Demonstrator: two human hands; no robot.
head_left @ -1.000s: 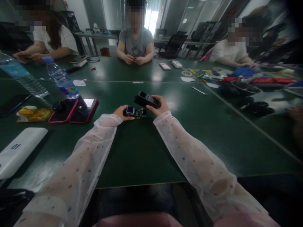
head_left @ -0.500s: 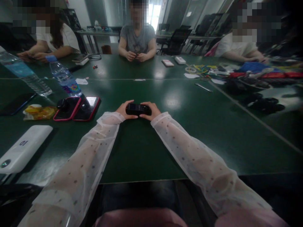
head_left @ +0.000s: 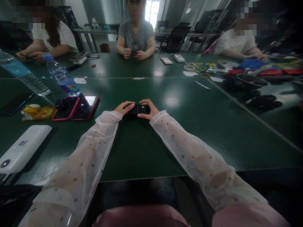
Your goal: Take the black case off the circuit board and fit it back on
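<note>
Black device (head_left: 137, 109) gripped by left hand (head_left: 124, 108) and right hand (head_left: 149, 109), ends hidden.

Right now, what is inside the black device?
Only the outside of the black device shows; the inside is covered. The left hand partly covers one end, the right hand holds the other.

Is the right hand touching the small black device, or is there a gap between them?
Touching. The head view shows the right hand gripping the right end of the black device between fingers and thumb.
</note>
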